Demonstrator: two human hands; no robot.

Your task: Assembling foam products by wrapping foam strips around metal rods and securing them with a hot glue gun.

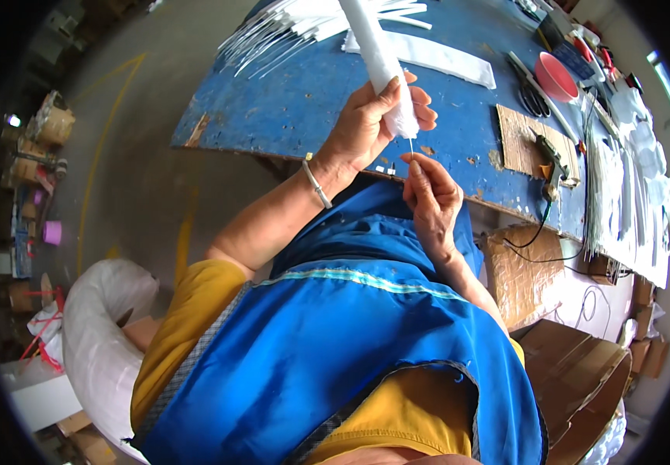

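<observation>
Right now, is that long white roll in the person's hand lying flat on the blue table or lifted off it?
Lifted: the left hand grips the long white roll in the air above the worn blue table.

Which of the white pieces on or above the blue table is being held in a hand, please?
The white rolled tube, gripped by the left hand; the thin strips and the flat white strip lie untouched on the blue table.
</observation>
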